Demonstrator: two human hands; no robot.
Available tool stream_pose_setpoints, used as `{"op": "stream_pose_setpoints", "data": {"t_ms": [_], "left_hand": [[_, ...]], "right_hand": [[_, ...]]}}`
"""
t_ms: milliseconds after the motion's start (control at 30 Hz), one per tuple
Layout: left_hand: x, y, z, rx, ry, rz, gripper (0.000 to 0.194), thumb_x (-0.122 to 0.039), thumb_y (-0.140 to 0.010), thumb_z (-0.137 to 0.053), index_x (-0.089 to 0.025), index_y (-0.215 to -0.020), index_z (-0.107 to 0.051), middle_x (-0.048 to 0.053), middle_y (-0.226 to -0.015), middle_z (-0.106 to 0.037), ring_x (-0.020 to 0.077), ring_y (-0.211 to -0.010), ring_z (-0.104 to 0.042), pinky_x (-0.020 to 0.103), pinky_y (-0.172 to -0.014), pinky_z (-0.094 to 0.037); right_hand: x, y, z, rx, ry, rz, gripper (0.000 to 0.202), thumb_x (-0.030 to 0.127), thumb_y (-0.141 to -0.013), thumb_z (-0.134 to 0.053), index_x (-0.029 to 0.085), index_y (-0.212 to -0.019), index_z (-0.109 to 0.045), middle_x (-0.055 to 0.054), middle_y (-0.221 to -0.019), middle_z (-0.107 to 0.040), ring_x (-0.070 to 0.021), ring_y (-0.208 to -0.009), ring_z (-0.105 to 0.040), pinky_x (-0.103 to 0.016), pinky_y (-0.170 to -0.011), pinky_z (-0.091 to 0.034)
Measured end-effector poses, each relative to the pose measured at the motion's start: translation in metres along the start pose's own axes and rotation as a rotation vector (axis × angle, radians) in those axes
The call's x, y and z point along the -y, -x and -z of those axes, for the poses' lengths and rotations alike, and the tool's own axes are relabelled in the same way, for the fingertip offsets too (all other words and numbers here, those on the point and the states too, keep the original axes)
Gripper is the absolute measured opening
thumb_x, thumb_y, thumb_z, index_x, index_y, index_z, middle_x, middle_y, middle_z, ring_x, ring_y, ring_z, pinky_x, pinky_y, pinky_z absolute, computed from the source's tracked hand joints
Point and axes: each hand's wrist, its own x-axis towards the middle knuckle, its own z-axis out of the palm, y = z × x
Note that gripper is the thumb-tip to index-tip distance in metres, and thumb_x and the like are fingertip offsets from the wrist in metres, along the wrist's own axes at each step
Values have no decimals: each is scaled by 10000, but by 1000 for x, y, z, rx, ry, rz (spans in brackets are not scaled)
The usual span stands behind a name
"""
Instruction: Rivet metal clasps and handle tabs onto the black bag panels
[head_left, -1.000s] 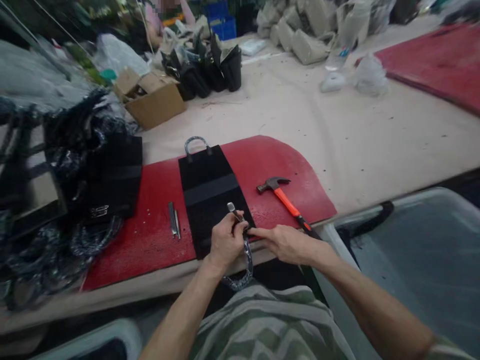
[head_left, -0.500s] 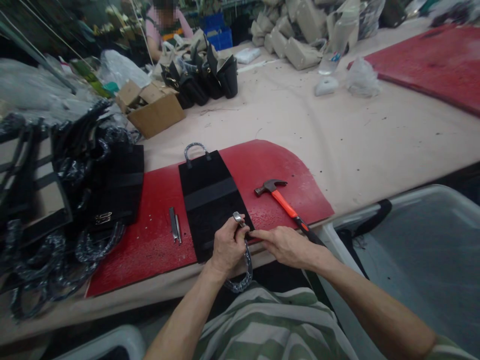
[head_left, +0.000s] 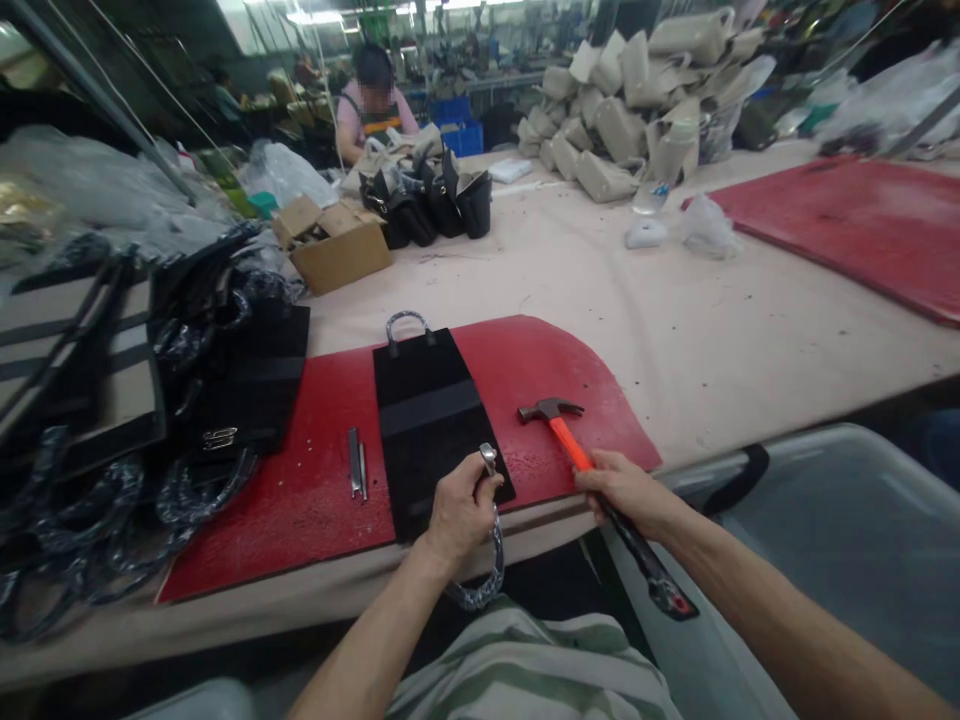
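My left hand is closed around a short metal punch, whose shiny head sticks up above the fingers. Its lower end is hidden near the front edge of a black bag panel. Below that hand hangs a plastic-wrapped handle; a similar wrapped handle is at the panel's far end. My right hand is wrapped round the grip of a claw hammer with an orange and black handle. The hammer's head is over the red board, right of the panel.
Two slim metal tools lie left of the panel. Black bag pieces with wrapped handles pile up at left. A cardboard box and black bags stand farther back, near a seated person. A grey bin is at right.
My right hand has left the panel's edge and moved right to grip the hammer's handle. My left hand still holds the punch. The camera view has tilted up.
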Motion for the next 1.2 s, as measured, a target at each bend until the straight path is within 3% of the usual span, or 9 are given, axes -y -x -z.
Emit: {"op": "stream_pose_setpoints", "data": {"t_ms": [133,267,400,567,767,833,933,1033,1200], "left_hand": [[-2,-1,1,2,12,-1,111,-144,-879,-571,-204,-944,-637,63,-1024,-727,190,-935,-705,288,-826,-571],[-4,-1,2,6,16,1,138,-135,-878,-562,-203,-964,-645,60,-1005,-726,182,-907,-703,286,-825,-566],[-5,-2,2,4,17,3,141,-142,-877,-560,-200,-973,-646,62,-998,-723,182,-901,-700,289,-828,-561],[-6,-2,3,19,-4,-8,140,-153,-888,-547,-207,-973,-644,57,-939,-719,185,-862,-698,292,-804,-560],[-4,-1,2,12,-5,-1,137,-155,-880,-560,-208,-971,-647,55,-955,-718,182,-871,-695,292,-822,-552],[-4,-1,2,21,-16,8,129,-154,-880,-558,-205,-960,-646,46,-900,-709,178,-829,-687,285,-792,-549],[-5,-1,3,44,-20,6,135,-148,-880,-554,-206,-965,-642,36,-872,-702,172,-799,-680,276,-768,-544],[-6,-1,4,37,-17,-6,148,-148,-883,-556,-203,-989,-644,51,-947,-715,176,-851,-691,282,-803,-548],[-7,-1,3,31,1,5,127,-154,-885,-564,-210,-968,-642,54,-964,-717,179,-876,-693,291,-828,-554]], "right_hand": [[16,15,1,102,-106,-42,186,394,-817,-467,208,-817,-454,50,-639,-409,-80,-432,-303,-234,-413,-335],[50,51,7,-71,-53,181,406,616,-898,-399,218,-863,-476,63,-603,-397,-89,-416,-312,-229,-390,-276],[75,82,16,-372,419,665,363,530,-981,-360,229,-805,-461,30,-584,-456,-132,-496,-437,-272,-500,-317],[92,98,26,-207,913,806,310,391,-995,-347,249,-729,-416,21,-519,-470,-129,-404,-355,-314,-459,-190],[112,118,24,-700,447,973,257,410,-1022,-404,258,-831,-484,28,-567,-496,-144,-464,-458,-284,-476,-319],[100,111,19,-558,584,976,290,402,-1020,-369,251,-784,-445,25,-541,-489,-136,-426,-420,-288,-453,-266],[78,94,21,-232,939,762,275,375,-996,-359,245,-758,-407,25,-518,-478,-128,-397,-359,-310,-467,-166],[62,71,31,-170,967,542,245,369,-990,-361,237,-799,-439,14,-579,-519,-147,-477,-429,-294,-511,-218],[27,15,31,-175,853,369,310,343,-1002,-343,213,-761,-487,-10,-647,-567,-162,-592,-530,-263,-581,-341]]}}
